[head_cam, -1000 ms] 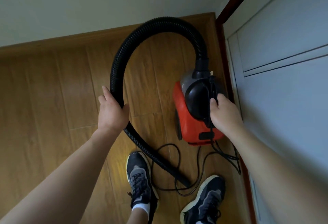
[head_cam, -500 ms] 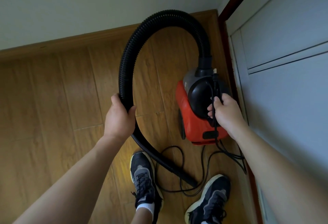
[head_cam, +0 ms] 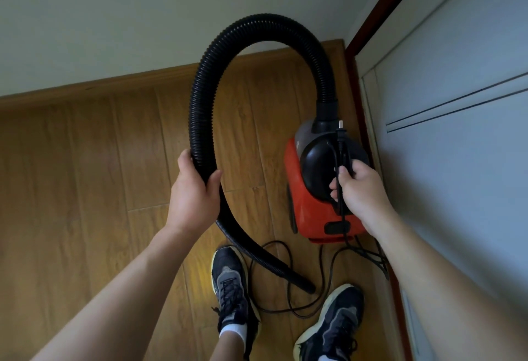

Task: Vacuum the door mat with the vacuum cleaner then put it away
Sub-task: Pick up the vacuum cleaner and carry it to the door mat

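A small red and black vacuum cleaner (head_cam: pixel 307 212) is beside the grey door on the wooden floor. My right hand (head_cam: pixel 361 192) grips its black handle together with the power cord (head_cam: pixel 341 157), whose plug sticks up above my fingers. A ribbed black hose (head_cam: pixel 257 22) arches up from the vacuum's top and loops down to the left. My left hand (head_cam: pixel 194 197) grips that hose at mid-length. The hose's free end (head_cam: pixel 303 283) lies on the floor between my shoes. No door mat is in view.
A grey panelled door (head_cam: pixel 457 132) with a dark red frame (head_cam: pixel 380 3) fills the right side. A pale wall with a wooden skirting board (head_cam: pixel 100 86) runs across the back. Loose loops of cord (head_cam: pixel 311 303) lie on the floor by my two dark shoes.
Both hands have come up and closer to the camera. The hose loop rises higher against the wall, and the vacuum sits nearer to me in view.
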A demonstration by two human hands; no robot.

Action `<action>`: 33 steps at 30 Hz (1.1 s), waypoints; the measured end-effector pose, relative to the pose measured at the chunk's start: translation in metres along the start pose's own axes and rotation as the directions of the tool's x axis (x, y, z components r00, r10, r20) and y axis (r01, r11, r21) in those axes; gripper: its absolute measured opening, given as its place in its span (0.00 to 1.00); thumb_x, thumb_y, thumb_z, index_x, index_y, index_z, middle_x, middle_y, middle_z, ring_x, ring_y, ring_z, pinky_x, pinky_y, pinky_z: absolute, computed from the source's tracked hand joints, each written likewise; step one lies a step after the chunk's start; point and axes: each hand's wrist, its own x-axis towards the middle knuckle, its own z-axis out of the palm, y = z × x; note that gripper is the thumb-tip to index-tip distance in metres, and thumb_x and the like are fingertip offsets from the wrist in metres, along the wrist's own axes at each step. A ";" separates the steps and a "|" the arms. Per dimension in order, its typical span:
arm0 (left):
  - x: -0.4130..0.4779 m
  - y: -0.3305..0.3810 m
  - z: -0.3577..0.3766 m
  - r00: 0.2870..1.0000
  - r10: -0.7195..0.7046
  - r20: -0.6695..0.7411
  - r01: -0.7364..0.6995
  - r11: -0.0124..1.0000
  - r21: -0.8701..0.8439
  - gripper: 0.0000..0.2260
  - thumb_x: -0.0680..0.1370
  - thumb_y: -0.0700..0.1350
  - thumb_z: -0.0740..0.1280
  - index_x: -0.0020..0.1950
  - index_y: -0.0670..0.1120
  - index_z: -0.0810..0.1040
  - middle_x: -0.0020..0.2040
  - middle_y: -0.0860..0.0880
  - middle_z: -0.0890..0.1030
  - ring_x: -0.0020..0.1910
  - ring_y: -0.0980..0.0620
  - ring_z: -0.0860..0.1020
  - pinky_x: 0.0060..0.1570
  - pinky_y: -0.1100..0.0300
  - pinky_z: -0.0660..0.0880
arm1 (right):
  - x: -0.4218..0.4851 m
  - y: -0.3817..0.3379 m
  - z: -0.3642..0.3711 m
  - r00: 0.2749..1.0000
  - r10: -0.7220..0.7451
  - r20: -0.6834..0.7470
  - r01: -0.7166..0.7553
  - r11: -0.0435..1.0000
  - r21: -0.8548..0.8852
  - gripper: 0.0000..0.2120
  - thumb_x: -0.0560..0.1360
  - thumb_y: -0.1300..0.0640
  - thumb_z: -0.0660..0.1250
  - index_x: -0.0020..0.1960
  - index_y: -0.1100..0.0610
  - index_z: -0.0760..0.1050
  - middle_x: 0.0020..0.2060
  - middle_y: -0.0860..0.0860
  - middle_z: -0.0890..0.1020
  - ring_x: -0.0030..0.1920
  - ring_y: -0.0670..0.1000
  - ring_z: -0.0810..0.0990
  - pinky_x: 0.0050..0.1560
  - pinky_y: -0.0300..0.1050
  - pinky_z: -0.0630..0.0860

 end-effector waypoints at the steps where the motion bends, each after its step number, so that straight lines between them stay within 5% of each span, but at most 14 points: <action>1: -0.004 0.004 -0.005 1.000 0.002 -0.011 -0.002 1.000 -0.013 0.27 0.83 0.46 0.65 0.78 0.46 0.56 0.51 0.51 0.79 0.46 0.55 0.79 0.44 0.57 0.76 | -0.005 -0.005 -0.001 1.000 -0.008 0.006 0.008 1.000 -0.004 0.10 0.85 0.55 0.57 0.53 0.52 0.77 0.42 0.58 0.84 0.39 0.53 0.82 0.50 0.56 0.82; 8: -0.029 0.040 -0.038 0.994 0.059 -0.090 -0.068 0.993 -0.100 0.27 0.82 0.46 0.66 0.77 0.46 0.58 0.50 0.59 0.76 0.47 0.61 0.78 0.45 0.58 0.75 | -0.045 -0.047 -0.015 0.998 -0.050 0.039 0.049 0.998 0.029 0.10 0.85 0.56 0.57 0.53 0.53 0.77 0.40 0.57 0.83 0.38 0.53 0.81 0.49 0.55 0.82; 21: -0.081 0.120 -0.127 0.964 0.138 -0.227 -0.188 0.958 -0.217 0.24 0.81 0.44 0.67 0.75 0.47 0.62 0.48 0.58 0.77 0.44 0.64 0.78 0.39 0.68 0.72 | -0.138 -0.138 -0.041 0.978 -0.192 0.085 0.180 0.974 0.136 0.10 0.85 0.56 0.57 0.53 0.53 0.76 0.34 0.52 0.80 0.33 0.49 0.79 0.38 0.45 0.80; 33: -0.156 0.199 -0.228 0.911 0.253 -0.326 -0.326 0.926 -0.191 0.22 0.80 0.47 0.70 0.71 0.50 0.66 0.44 0.58 0.80 0.42 0.60 0.80 0.42 0.59 0.76 | -0.254 -0.223 -0.088 0.928 -0.361 0.094 0.326 0.907 0.266 0.11 0.85 0.59 0.56 0.47 0.56 0.74 0.31 0.51 0.77 0.31 0.52 0.75 0.35 0.46 0.73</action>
